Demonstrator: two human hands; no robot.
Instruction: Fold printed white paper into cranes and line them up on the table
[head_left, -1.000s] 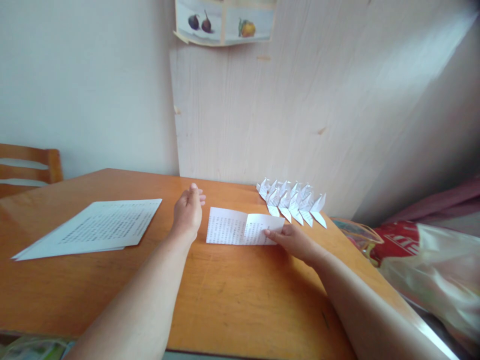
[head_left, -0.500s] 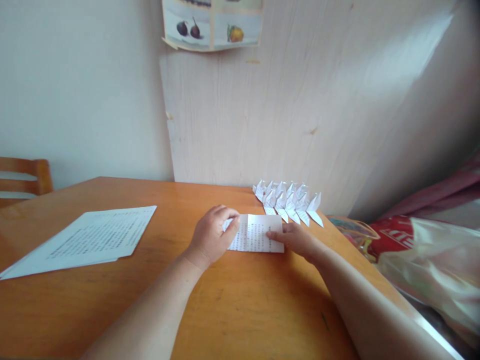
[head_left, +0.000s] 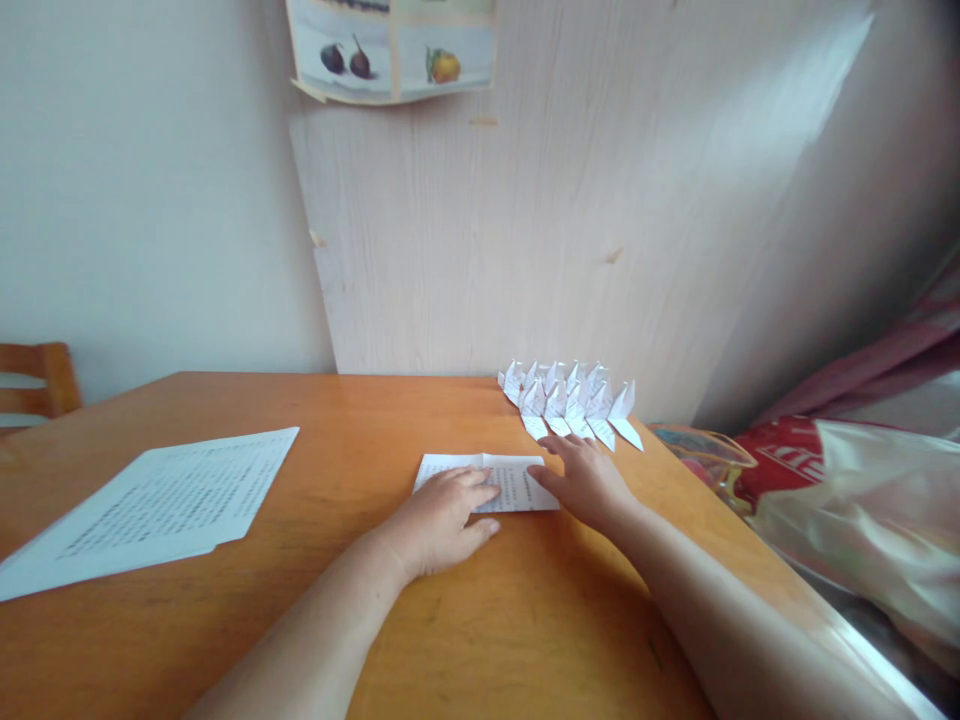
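Observation:
A folded sheet of printed paper lies flat on the wooden table in front of me, a crease showing near its middle. My left hand rests over its left part and front edge, fingers stretched out and thumb apart. At the right end, my right hand is spread, its thumb touching the paper's right part and its fingers reaching past it toward the back. Just behind that hand stand several folded white paper shapes in rows, made of printed paper.
A stack of printed sheets lies on the left of the table. Behind it are a wall and a board with a fruit poster. Bags sit beyond the right edge, and a wooden chair stands far left.
The paper, held up between both hands before, now lies on the table. My left hand has flattened onto it, and my right hand has loosened its pinch and spread. The view has shifted slightly.

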